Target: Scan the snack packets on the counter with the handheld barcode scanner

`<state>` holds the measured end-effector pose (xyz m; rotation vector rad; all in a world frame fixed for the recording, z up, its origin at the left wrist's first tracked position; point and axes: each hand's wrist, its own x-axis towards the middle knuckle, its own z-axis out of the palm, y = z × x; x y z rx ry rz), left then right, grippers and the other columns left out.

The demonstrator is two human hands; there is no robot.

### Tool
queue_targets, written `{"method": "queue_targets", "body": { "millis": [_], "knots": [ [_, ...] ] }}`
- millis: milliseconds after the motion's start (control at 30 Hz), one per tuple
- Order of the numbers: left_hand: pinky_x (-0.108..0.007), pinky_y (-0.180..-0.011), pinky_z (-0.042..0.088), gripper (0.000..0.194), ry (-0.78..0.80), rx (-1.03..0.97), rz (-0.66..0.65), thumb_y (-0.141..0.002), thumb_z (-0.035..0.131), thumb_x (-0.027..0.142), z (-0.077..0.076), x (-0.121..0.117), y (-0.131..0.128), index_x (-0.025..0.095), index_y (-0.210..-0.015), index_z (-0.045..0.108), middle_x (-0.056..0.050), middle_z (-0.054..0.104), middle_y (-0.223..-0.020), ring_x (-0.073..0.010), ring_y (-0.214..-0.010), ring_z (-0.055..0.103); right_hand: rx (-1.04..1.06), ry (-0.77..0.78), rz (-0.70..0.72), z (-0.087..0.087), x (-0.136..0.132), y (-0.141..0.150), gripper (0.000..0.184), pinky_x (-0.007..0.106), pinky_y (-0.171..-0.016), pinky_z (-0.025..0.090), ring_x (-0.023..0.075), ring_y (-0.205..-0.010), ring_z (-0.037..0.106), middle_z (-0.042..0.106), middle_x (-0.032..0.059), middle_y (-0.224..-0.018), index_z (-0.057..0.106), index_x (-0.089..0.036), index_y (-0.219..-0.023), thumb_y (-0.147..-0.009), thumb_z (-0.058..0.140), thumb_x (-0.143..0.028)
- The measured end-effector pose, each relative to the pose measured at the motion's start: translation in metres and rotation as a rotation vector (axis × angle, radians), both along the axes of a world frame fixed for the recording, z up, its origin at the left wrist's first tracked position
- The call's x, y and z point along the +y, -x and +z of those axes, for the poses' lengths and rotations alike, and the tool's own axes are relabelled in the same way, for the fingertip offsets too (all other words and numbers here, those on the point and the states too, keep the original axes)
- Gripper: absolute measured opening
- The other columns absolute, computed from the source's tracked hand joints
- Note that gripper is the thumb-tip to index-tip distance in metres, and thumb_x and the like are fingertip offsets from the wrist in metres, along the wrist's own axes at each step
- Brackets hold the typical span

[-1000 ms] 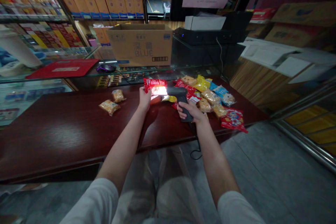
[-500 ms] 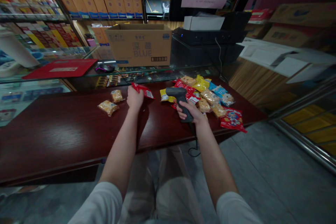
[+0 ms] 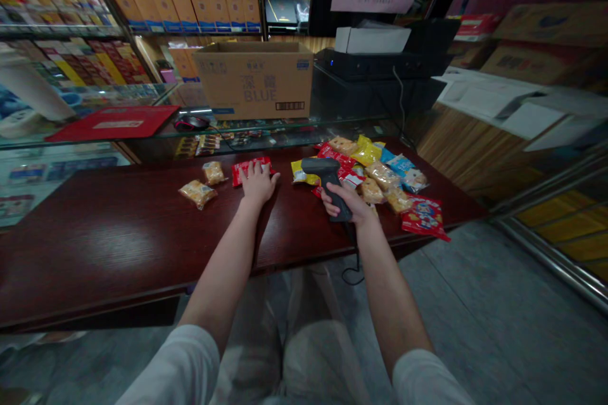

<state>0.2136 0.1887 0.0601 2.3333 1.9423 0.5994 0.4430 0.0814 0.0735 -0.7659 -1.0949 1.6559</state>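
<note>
My left hand (image 3: 258, 183) lies flat with fingers spread on a red snack packet (image 3: 241, 170) that rests on the dark red wooden counter (image 3: 118, 228). My right hand (image 3: 349, 204) is wrapped round the handle of a black barcode scanner (image 3: 327, 176), its head pointing left, held just above the counter. A cable hangs from the scanner below the counter edge. To the right of the scanner lies a pile of several snack packets (image 3: 380, 177) in red, yellow, blue and clear wrap.
Two clear biscuit packets (image 3: 204, 185) lie left of my left hand. Behind the counter stands a glass display case bearing a cardboard box (image 3: 256, 79), a computer mouse (image 3: 190, 123) and a red mat (image 3: 114, 121). A black printer (image 3: 380, 57) stands at the back right. Shelves of boxes line the back.
My left hand carried the red packet from in front of the lit scanner leftward and laid it flat on the counter, fingers now spread. The scanner light has gone off; my right hand stayed.
</note>
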Motion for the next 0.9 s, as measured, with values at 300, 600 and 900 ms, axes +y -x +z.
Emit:
{"method": "queue_targets", "body": {
  "millis": [300,600,900],
  "knots": [
    [-0.075,-0.115,0.005,0.075,-0.022,-0.045,0.343,-0.090,0.055,0.047,0.002,0.003,0.010,-0.007,-0.142,0.048,-0.038,0.026,-0.159,-0.0531,-0.151,0.013,0.004,-0.003,0.006,0.000,-0.001,0.000,0.040,0.018,-0.037,0.034,0.0038,-0.036,0.038,0.052,-0.0097,-0.061,0.043,-0.022,-0.088,-0.082,0.074,-0.045],
    [-0.053,-0.108,0.039,0.057,0.107,-0.187,-0.141,-0.096,0.046,0.053,0.005,-0.013,-0.036,0.013,-0.135,0.057,-0.021,0.061,-0.137,-0.0389,-0.129,0.052,0.067,0.001,0.014,0.003,-0.001,-0.003,0.040,0.018,-0.036,0.030,0.0032,-0.035,0.034,0.051,-0.0096,-0.060,0.043,-0.022,-0.086,-0.081,0.074,-0.047],
    [-0.048,-0.099,0.045,0.054,0.254,-0.309,-0.157,-0.078,0.073,0.043,-0.002,-0.006,-0.048,0.017,-0.124,0.058,-0.013,0.072,-0.118,-0.0350,-0.115,0.062,0.122,0.008,0.009,0.004,0.001,-0.006,0.042,0.018,-0.036,0.028,0.0033,-0.035,0.034,0.051,-0.0101,-0.060,0.050,-0.020,-0.105,-0.081,0.073,-0.046]
  ]
}}
